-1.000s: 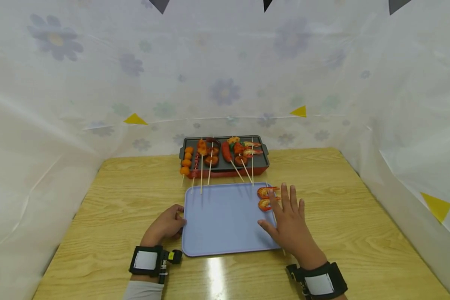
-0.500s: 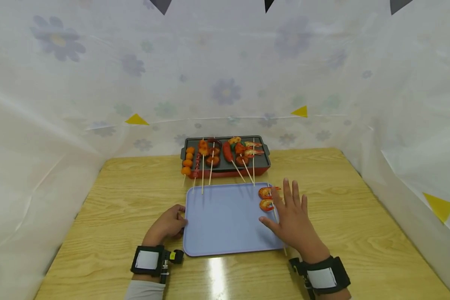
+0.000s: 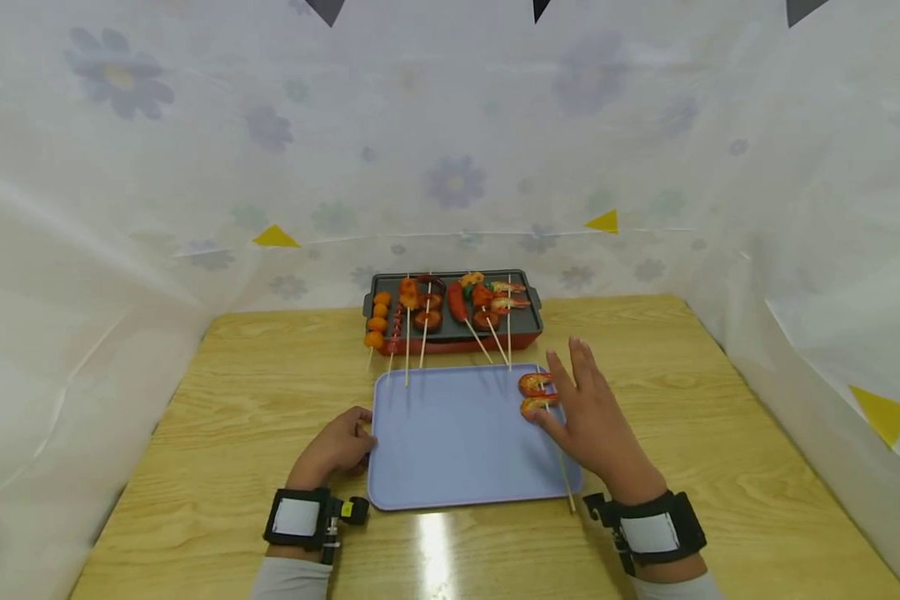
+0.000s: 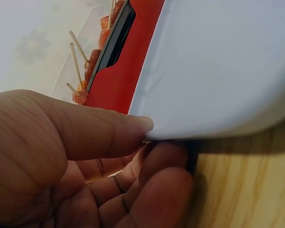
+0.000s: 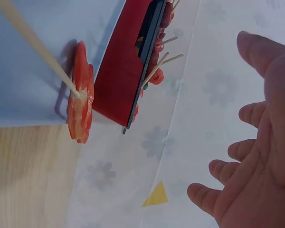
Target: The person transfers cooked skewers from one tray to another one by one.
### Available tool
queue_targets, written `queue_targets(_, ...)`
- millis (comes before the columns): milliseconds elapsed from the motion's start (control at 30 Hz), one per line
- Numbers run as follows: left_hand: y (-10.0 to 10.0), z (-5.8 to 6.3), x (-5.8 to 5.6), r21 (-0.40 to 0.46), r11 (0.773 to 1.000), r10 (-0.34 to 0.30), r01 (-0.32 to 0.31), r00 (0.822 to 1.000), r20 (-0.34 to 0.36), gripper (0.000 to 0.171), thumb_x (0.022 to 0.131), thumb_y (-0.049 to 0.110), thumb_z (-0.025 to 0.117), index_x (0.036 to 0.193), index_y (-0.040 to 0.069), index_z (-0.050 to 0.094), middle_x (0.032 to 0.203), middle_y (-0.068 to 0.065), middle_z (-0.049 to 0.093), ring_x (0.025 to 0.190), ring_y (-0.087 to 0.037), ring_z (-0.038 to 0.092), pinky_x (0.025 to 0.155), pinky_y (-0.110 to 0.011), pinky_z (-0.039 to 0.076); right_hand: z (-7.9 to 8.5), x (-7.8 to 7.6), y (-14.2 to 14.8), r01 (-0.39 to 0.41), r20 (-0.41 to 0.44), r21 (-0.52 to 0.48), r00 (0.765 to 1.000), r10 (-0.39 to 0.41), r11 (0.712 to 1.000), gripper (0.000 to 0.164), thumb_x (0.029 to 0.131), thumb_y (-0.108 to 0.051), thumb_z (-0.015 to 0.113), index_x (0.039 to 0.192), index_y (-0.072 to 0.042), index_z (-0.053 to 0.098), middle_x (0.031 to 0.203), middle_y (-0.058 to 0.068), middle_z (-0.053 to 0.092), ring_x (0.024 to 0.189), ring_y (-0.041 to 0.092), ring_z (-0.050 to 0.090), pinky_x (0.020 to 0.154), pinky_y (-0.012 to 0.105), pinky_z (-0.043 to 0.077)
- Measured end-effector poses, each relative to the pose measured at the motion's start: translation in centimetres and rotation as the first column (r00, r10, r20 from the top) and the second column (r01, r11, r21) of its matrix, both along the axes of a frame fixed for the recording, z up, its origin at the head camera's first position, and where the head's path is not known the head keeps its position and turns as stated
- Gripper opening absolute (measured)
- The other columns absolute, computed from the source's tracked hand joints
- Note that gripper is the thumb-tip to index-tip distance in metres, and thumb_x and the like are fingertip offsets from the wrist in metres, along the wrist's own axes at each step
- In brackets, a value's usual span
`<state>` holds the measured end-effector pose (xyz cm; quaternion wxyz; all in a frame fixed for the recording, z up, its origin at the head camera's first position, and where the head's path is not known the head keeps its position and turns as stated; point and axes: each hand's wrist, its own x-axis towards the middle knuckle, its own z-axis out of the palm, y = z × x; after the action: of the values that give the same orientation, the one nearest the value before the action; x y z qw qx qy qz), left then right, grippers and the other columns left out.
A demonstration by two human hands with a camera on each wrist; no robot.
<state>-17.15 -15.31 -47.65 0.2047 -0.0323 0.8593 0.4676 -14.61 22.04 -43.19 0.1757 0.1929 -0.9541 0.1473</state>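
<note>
Currently, left hand (image 3: 335, 443): pinching the left rim of the blue tray (image 3: 457, 450), thumb on top, fingers curled beneath, as the left wrist view confirms. Black strap (image 3: 297, 517) on the wrist just behind that hand. Tray extends rightward from the left hand, over the wood-look table (image 3: 270, 400).

Grill (image 3: 523, 341), red with a dark top, stands beyond both hands, between them, past the tray's far rim. Its skewers, starting from the left hand's side: orange balls (image 3: 376, 323); a thin red one (image 3: 395, 327); an orange piece (image 3: 408, 293); brown rounds (image 3: 427, 320); red sausage (image 3: 457, 301); a mixed skewer (image 3: 482, 297); shrimp pair (image 3: 509, 305). Several sticks point back toward the hands.

Shrimp skewer (image 3: 537, 406) lies along the tray's right side, just left of the right hand (image 3: 598, 425); two shrimp at its far end, stick tip jutting past the near rim. Right hand: fingers extended, slightly apart, gripping nothing. Overhead, its thumb overlaps the nearer shrimp; contact is hard to judge there, though the right wrist view shows a gap. Second strap (image 3: 652, 533) on that wrist, behind the right hand.
</note>
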Motion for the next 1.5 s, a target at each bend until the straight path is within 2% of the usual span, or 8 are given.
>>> queue_targets(200,0.0,-0.1,0.0,0.008,1.000,0.006,-0.006,1.000,-0.005,0.040,0.094,0.003,0.057,0.133,-0.003,0.047,0.086,-0.011,0.056,0.067,-0.022,0.058,0.057,-0.033,0.051,0.3,-0.6,-0.2,0.030,-0.039,-0.053,0.999,-0.032,0.998,0.069,0.088,-0.026,0.076,0.143,0.003,0.046,0.154,0.029,0.028,0.135,0.047,0.036,0.090,0.060,0.047)
queue_targets(267,0.0,-0.1,0.0,0.006,1.000,0.003,-0.003,1.000,-0.011,0.040,0.094,0.002,0.057,0.133,-0.004,0.047,0.086,-0.011,0.057,0.066,-0.022,0.058,0.057,-0.033,0.051,0.2,-0.8,-0.2,0.044,-0.048,-0.077,0.998,-0.047,0.996,0.063,0.088,-0.024,0.075,0.139,0.004,0.050,0.151,0.028,0.034,0.130,0.047,0.042,0.085,0.058,0.050)
queue_targets(367,0.1,-0.1,0.0,0.004,1.000,-0.001,0.001,1.000,-0.020,0.040,0.094,0.002,0.057,0.132,-0.004,0.048,0.085,-0.011,0.057,0.066,-0.021,0.058,0.057,-0.033,0.051,0.2,-1.2,-0.2,0.062,-0.060,-0.109,0.996,-0.069,0.992,0.056,0.089,-0.022,0.074,0.134,0.004,0.054,0.147,0.027,0.041,0.125,0.047,0.047,0.082,0.058,0.051)
queue_targets(667,0.0,0.0,0.0,-0.007,1.000,-0.011,0.010,0.999,-0.038,0.040,0.093,0.000,0.058,0.131,-0.005,0.048,0.083,-0.011,0.056,0.065,-0.021,0.058,0.056,-0.033,0.051,0.7,-2.9,-0.1,0.064,-0.055,-0.175,0.996,-0.075,0.982,0.048,0.092,-0.020,0.070,0.130,0.006,0.057,0.137,0.028,0.049,0.118,0.046,0.054,0.088,0.059,0.048)
queue_targets(800,-0.1,0.0,0.0,-0.003,1.000,-0.008,0.008,0.999,-0.043,0.039,0.093,0.000,0.058,0.131,-0.005,0.048,0.082,-0.011,0.055,0.064,-0.021,0.057,0.056,-0.033,0.050,1.2,-3.8,-0.5,0.058,0.018,-0.238,0.998,-0.055,0.970,0.046,0.094,-0.021,0.068,0.131,0.005,0.057,0.137,0.026,0.050,0.114,0.045,0.056,0.088,0.059,0.048)
queue_targets(1033,0.0,-0.1,0.0,0.018,1.000,0.007,-0.006,1.000,-0.021,0.038,0.093,0.001,0.058,0.130,-0.004,0.048,0.083,-0.011,0.055,0.065,-0.021,0.058,0.056,-0.032,0.050,1.9,-4.7,-1.5,0.115,0.240,-0.436,0.971,-0.008,0.892,0.050,0.098,-0.022,0.060,0.142,-0.001,0.048,0.140,0.020,0.051,0.114,0.038,0.060,0.083,0.053,0.053)
queue_targets(1333,0.0,0.0,0.2,0.008,1.000,0.013,-0.013,1.000,-0.004,0.039,0.094,0.003,0.058,0.131,-0.003,0.048,0.084,-0.011,0.055,0.065,-0.022,0.057,0.056,-0.032,0.049,0.7,-6.7,-2.0,0.234,0.370,-0.512,0.928,-0.033,0.827,0.054,0.101,-0.026,0.056,0.146,-0.002,0.041,0.131,0.018,0.058,0.108,0.035,0.062,0.084,0.049,0.051)
queue_targets(1500,0.0,0.1,0.2,0.008,1.000,0.012,-0.012,1.000,-0.003,0.038,0.094,0.003,0.058,0.131,-0.003,0.048,0.083,-0.011,0.055,0.065,-0.022,0.057,0.056,-0.033,0.049,-0.1,-7.8,-2.0,0.258,0.407,-0.518,0.913,-0.031,0.816,0.055,0.102,-0.029,0.054,0.147,0.000,0.039,0.128,0.018,0.059,0.097,0.030,0.064,0.075,0.042,0.051)
